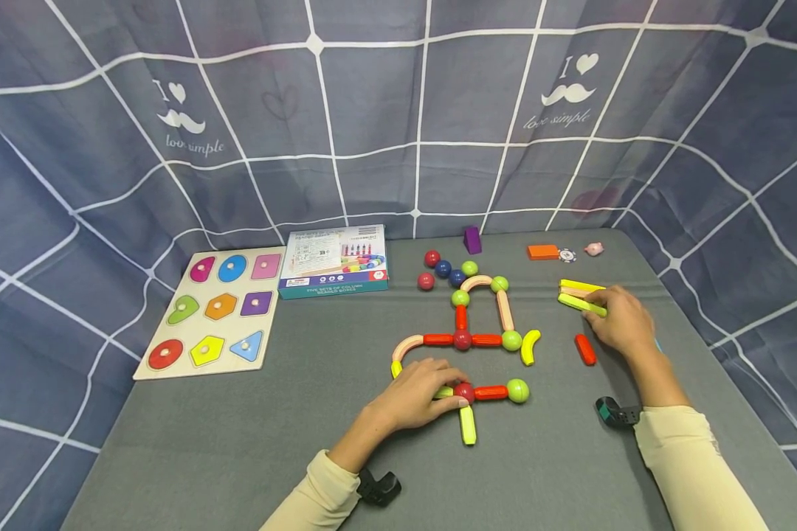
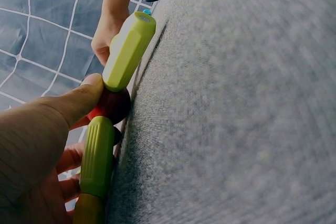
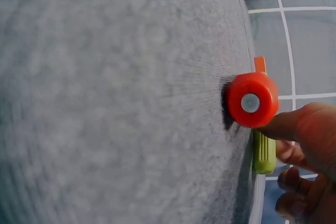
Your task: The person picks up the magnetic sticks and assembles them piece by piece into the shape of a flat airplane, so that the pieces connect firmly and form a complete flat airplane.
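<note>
My left hand (image 1: pixel 415 394) holds a red ball (image 1: pixel 463 392) of a magnetic-rod shape, the thumb pressed on its near side. A light green rod (image 2: pixel 97 156) runs from the ball under the fingers. Another light green rod (image 1: pixel 468 426) points toward me, and a red rod (image 1: pixel 491 392) leads right to a green ball (image 1: pixel 518 390). At the right, my right hand (image 1: pixel 620 321) pinches the end of a light green rod (image 1: pixel 581 304), which lies beside yellow and pale wooden-coloured rods (image 1: pixel 574 290). A loose red rod (image 1: pixel 585 349) lies close to that hand.
Behind the left hand, more joined rods and balls (image 1: pixel 461 339) form a loop, with a yellow curved rod (image 1: pixel 530 347) beside it. Loose balls (image 1: pixel 443 268), a purple block (image 1: pixel 472 240), an orange block (image 1: pixel 542 252), a box (image 1: pixel 333 287) and a shape puzzle board (image 1: pixel 195 306) lie farther off.
</note>
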### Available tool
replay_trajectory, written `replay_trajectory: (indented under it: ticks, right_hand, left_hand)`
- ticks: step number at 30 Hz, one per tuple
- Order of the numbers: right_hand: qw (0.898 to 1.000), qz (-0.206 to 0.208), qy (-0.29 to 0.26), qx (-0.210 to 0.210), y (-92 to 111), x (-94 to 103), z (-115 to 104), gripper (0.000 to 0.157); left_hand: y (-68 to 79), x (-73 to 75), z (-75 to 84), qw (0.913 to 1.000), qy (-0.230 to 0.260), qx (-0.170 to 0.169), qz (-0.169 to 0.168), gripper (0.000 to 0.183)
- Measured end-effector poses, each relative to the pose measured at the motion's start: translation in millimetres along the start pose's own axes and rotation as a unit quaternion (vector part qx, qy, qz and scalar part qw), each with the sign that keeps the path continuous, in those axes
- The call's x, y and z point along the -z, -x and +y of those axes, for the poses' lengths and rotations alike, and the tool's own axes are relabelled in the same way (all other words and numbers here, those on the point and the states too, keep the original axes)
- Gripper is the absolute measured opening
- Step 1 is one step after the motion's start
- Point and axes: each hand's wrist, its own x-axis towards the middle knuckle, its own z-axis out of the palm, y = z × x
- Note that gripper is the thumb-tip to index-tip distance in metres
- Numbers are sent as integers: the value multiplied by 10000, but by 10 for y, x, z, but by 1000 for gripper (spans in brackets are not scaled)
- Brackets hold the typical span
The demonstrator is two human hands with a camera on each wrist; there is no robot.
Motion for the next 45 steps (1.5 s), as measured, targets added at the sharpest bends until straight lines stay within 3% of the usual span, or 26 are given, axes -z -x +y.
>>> replay_trajectory:
  ticks: [3,6,10,14,18,24,26,32,37,41,45]
  right_hand:
    - [9998,-186,72,-20,8,-3,-11,27]
    - [9999,-104,-77,96,62,9,-54,26]
    - [9962,-10,-767,404,245,38,-199,24]
    - [9821,-374,-1764,551,514,56,-390,22]
    - [9547,-797,-2769,748,774,50,-517,26]
    - [8824,-1698,-4114,1527,1079,-35,-593,53]
    - [8661,-1970,-4302,1611,1149,-72,-613,54]
    - [8426,-2668,-4409,1565,1267,-157,-661,48]
    - [8136,-3222,-4590,1536,1299,-195,-665,46]
    - [7927,-3457,-4771,1564,1304,-223,-669,47]
    - [7806,-3558,-4891,1577,1302,-247,-686,46]
  left_hand:
    - [-1,2,-6,10000,5,-14,22,33]
    - [0,5,-7,10000,15,-20,40,33]
    - [3,5,-5,10000,-2,-12,29,33]
    - [5,3,-5,10000,10,-3,26,34]
    - [5,6,-4,10000,40,20,-6,35]
    - [3,6,-1,10000,68,15,-35,35]
    - [3,8,1,10000,76,23,-30,34]
    - [8,15,9,9999,88,60,-36,34]
    - [14,12,11,9999,119,85,-62,35]
    - [18,15,15,9998,141,110,-84,35]
    - [17,22,19,9998,125,124,-76,35]
